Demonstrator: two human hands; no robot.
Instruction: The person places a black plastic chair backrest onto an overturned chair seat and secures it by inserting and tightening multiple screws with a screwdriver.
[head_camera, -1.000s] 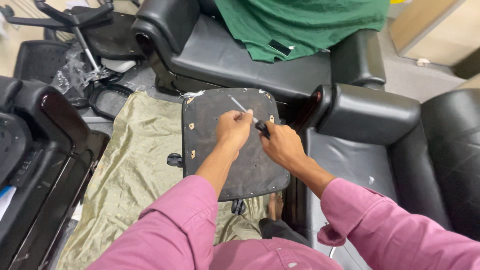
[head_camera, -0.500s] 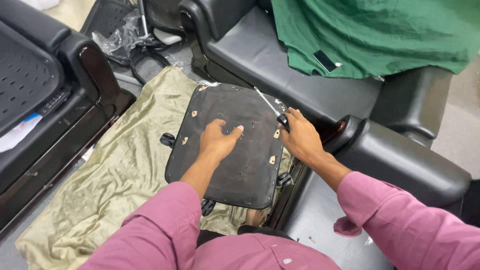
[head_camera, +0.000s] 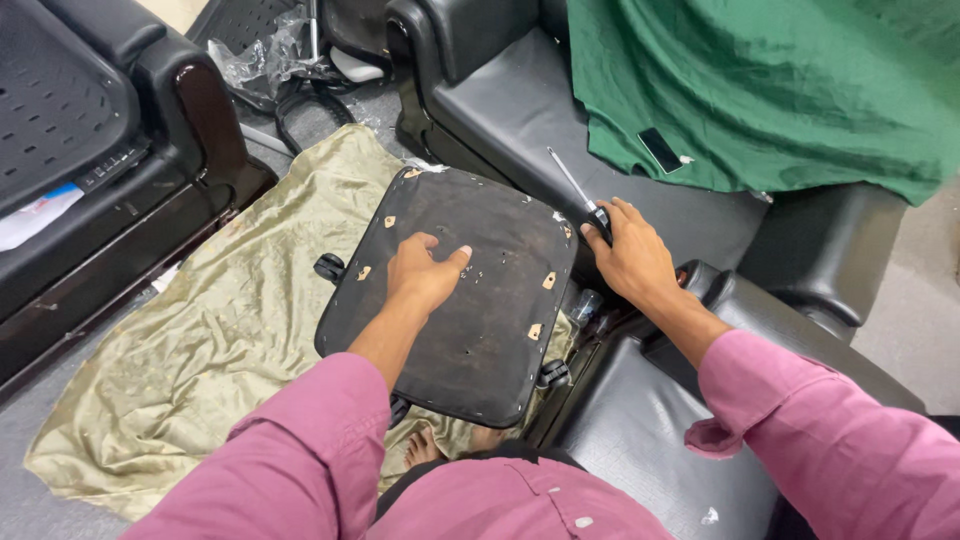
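Note:
A black seat base panel (head_camera: 490, 330), turned underside up, lies over an olive cloth (head_camera: 220, 330). My left hand (head_camera: 422, 272) rests flat on the panel with fingers spread. At the panel's right edge my right hand (head_camera: 632, 255) grips a screwdriver (head_camera: 578, 188) by its black handle, the metal shaft pointing up and away over a black chair seat (head_camera: 520, 110). Small tan patches and screw holes dot the panel. Both my sleeves are pink.
A green cloth (head_camera: 780, 90) with a dark phone (head_camera: 660, 150) on it covers the chair ahead. Black armrests (head_camera: 820, 250) stand at the right, another black chair (head_camera: 90, 150) at the left. Plastic wrap and chair parts (head_camera: 280, 60) lie on the floor beyond.
My left hand moved from the screwdriver's tip down onto the panel and now lies flat. My right hand with the screwdriver shifted to the panel's right edge. The view swung left.

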